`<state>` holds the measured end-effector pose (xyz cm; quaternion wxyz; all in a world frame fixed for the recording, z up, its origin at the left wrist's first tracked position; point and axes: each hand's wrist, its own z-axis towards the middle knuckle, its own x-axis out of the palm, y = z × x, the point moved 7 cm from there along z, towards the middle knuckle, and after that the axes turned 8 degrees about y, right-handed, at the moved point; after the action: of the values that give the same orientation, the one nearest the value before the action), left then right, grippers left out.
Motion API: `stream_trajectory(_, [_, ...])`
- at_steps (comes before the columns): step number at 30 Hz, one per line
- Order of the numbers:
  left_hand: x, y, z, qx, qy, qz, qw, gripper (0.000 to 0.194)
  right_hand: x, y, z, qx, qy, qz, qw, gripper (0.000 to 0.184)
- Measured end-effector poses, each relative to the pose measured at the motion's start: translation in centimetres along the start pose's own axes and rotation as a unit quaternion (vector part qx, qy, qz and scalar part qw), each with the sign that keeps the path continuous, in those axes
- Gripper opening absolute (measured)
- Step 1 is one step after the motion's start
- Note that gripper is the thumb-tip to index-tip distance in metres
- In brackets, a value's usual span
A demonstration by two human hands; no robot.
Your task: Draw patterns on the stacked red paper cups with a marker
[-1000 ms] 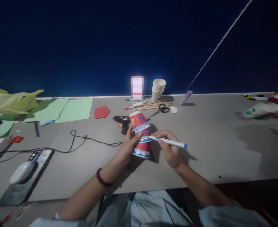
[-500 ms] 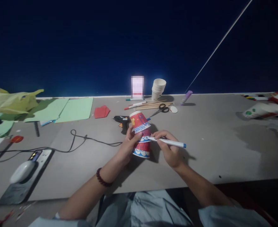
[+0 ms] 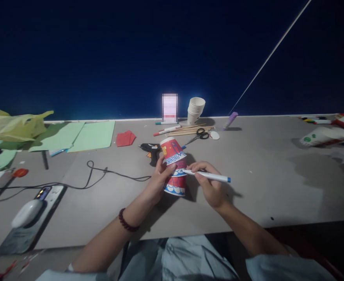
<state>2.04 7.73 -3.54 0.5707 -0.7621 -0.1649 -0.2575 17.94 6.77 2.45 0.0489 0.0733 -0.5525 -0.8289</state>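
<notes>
My left hand (image 3: pixel 159 177) is wrapped round a tilted stack of decorated paper cups (image 3: pixel 175 186), red with blue and white scalloped patterns. The thumb lies across the middle of the stack. My right hand (image 3: pixel 208 183) grips a white marker (image 3: pixel 214 176) with a blue end, its tip at the blue and white band of the middle cup. Whether the tip touches cannot be made out. Just behind the cups lies a black glue gun (image 3: pixel 151 152), and scissors with black handles (image 3: pixel 201 134) rest behind them to the right.
White paper cups (image 3: pixel 195 111) stand stacked at the back, near wooden sticks (image 3: pixel 189 131) and a purple stick-like item (image 3: pixel 230 121). A black cord (image 3: pixel 119 173) crosses the left side. Green sheets (image 3: pixel 93 136), red paper (image 3: pixel 125 138) and a phone (image 3: pixel 20 236) lie leftward.
Almost nothing differs. Both hands keep their grip, with the marker tip at the same band on the cups; the view has shifted very slightly.
</notes>
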Motion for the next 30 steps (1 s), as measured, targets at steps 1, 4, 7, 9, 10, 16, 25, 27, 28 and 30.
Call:
stream_trajectory(1, [0.0, 0.0, 0.0, 0.0, 0.0, 0.0, 1.0, 0.063, -0.01, -0.08, 0.0, 0.001, -0.001, 0.0, 1.0, 0.009])
stream_trajectory(4, [-0.04, -0.01, 0.01, -0.001, -0.008, 0.003, 1.0, 0.063, -0.04, -0.28, -0.01, 0.002, -0.005, 0.003, 1.0, 0.008])
stream_trajectory(7, [-0.05, -0.09, 0.01, -0.003, -0.017, 0.01, 1.0, 0.063, -0.01, -0.33, -0.02, -0.005, -0.005, 0.01, 1.0, 0.011])
stream_trajectory(9, [-0.05, -0.15, 0.0, -0.002, -0.02, 0.01, 1.0, 0.064, 0.03, -0.31, -0.03, -0.01, -0.002, 0.015, 1.0, 0.012])
stream_trajectory(10, [-0.06, -0.16, 0.0, -0.002, -0.02, 0.009, 1.0, 0.065, 0.04, -0.32, -0.04, -0.011, -0.001, 0.017, 1.0, 0.012])
stream_trajectory(16, [-0.16, -0.03, 0.03, -0.001, -0.008, 0.011, 1.0, 0.067, -0.13, -0.63, -0.16, 0.003, -0.008, 0.018, 1.0, 0.01])
stream_trajectory(25, [0.04, -0.19, -0.01, 0.0, -0.015, 0.001, 1.0, 0.064, -0.18, -0.64, -0.08, 0.006, -0.011, 0.023, 1.0, 0.01])
stream_trajectory(27, [-0.05, -0.15, 0.02, -0.001, -0.018, 0.001, 1.0, 0.065, -0.18, -0.8, -0.11, 0.007, -0.009, 0.032, 0.999, 0.011])
stream_trajectory(28, [-0.1, -0.12, 0.04, -0.001, -0.018, 0.001, 1.0, 0.066, -0.18, -0.89, -0.14, 0.008, -0.008, 0.038, 0.999, 0.011])
stream_trajectory(30, [-0.18, 0.0, 0.09, -0.004, -0.014, 0.001, 1.0, 0.066, -0.18, -1.03, -0.2, 0.007, -0.01, 0.052, 0.999, 0.011])
